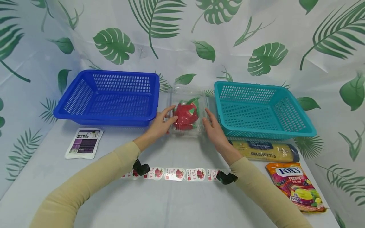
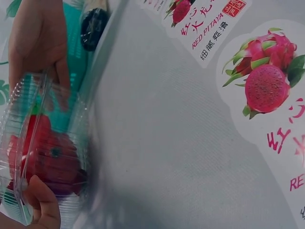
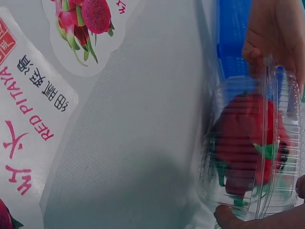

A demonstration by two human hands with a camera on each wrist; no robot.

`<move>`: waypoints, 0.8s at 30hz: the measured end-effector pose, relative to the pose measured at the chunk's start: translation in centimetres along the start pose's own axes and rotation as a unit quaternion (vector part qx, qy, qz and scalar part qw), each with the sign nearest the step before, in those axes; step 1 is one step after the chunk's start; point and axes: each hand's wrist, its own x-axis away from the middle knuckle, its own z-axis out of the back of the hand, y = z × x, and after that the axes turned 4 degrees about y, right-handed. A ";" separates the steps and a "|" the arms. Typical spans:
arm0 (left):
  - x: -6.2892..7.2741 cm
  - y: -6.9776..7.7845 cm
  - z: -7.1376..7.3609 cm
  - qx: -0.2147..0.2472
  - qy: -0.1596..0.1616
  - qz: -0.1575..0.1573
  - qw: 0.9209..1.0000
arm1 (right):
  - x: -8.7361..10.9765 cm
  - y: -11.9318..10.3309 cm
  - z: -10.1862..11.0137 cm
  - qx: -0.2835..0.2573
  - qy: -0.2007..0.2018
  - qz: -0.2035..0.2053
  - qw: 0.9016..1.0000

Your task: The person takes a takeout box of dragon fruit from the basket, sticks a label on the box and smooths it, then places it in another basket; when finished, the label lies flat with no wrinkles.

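A clear plastic clamshell box stands upright on the table's far side, between the two baskets. Inside it is a red dragon fruit with green tips, which looks like a model. My left hand grips the box's left side, thumb near the front and fingers farther back. On the opposite side my right hand holds the right edge. In the right wrist view, lid and base meet along a ridged rim on the box, and a thumb presses near it. Nearer to me lies a strip of dragon fruit stickers printed "RED PITAYA".
A blue basket stands at the back left, a teal basket at the back right. On the left lies a white and purple packet. A spaghetti pack and a Fox's candy bag lie to the right.
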 end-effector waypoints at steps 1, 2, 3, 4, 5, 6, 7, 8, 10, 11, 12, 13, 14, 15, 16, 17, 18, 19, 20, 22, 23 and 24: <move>0.1 0.0 0.0 -0.002 -0.001 -0.004 1.000 | 0.0 0.0 0.0 0.001 0.002 0.001 1.000; 0.1 -0.1 0.0 -0.003 -0.002 -0.007 1.000 | 0.1 0.0 -0.1 0.002 0.005 0.002 1.000; 0.2 -0.1 0.0 -0.005 -0.003 -0.010 1.000 | 0.1 0.0 -0.1 0.002 0.007 0.004 1.000; 0.3 0.0 -0.1 -0.006 -0.004 -0.012 1.000 | 0.2 0.0 -0.1 0.005 0.009 0.004 1.000; 0.5 0.0 -0.1 -0.007 -0.005 -0.012 1.000 | 0.2 0.0 -0.2 0.006 0.010 0.006 1.000; 0.5 0.1 -0.1 -0.008 -0.004 -0.013 1.000 | 0.3 -0.1 -0.2 0.006 0.010 0.006 1.000; 0.5 0.1 -0.1 -0.007 -0.004 -0.014 1.000 | 0.3 -0.1 -0.2 0.006 0.010 0.006 1.000; 0.5 0.2 -0.1 -0.007 -0.002 -0.014 1.000 | 0.4 -0.1 -0.2 0.006 0.010 0.006 1.000; 0.4 0.2 0.0 -0.008 0.001 -0.013 1.000 | 0.4 -0.2 -0.3 0.004 0.010 0.004 1.000; 0.4 0.2 0.0 -0.008 0.002 -0.011 1.000 | 0.4 -0.2 -0.3 0.003 0.009 0.005 1.000; 0.3 0.2 0.0 -0.008 0.003 -0.009 1.000 | 0.4 -0.3 -0.4 0.001 0.010 0.004 1.000; 0.3 0.2 0.0 -0.008 0.004 -0.006 1.000 | 0.4 -0.3 -0.4 0.000 0.010 0.004 1.000; 0.3 0.2 0.1 -0.008 0.005 -0.002 1.000 | 0.4 -0.4 -0.4 0.000 0.010 0.004 1.000; 0.2 0.2 0.1 -0.008 0.006 0.000 1.000 | 0.4 -0.4 -0.5 -0.002 0.010 0.004 1.000; 0.2 0.2 0.1 -0.007 0.007 0.001 1.000 | 0.4 -0.5 -0.5 -0.001 0.009 0.005 1.000; 0.3 0.1 0.1 -0.007 0.007 0.002 1.000 | 0.4 -0.5 -0.5 -0.001 0.009 0.005 1.000; 0.3 0.1 0.1 -0.007 0.007 0.002 1.000 | 0.4 -0.5 -0.5 -0.002 0.009 0.007 1.000; 0.4 0.0 0.1 -0.007 0.007 -0.002 1.000 | 0.4 -0.4 -0.4 -0.002 0.006 0.009 1.000; 0.6 -0.1 0.1 -0.006 0.005 -0.007 1.000 | 0.6 -0.4 -0.4 0.000 0.005 0.009 1.000; 1.1 -0.4 0.1 0.001 0.002 -0.017 1.000 | 1.0 -0.1 -0.1 0.003 -0.001 0.010 1.000; 1.5 -0.6 0.2 0.009 0.002 -0.020 1.000 | 1.4 0.0 0.1 0.002 -0.004 0.009 1.000; 2.0 -0.9 0.2 0.020 0.002 -0.024 1.000 | 1.8 0.2 0.3 0.001 -0.009 0.008 1.000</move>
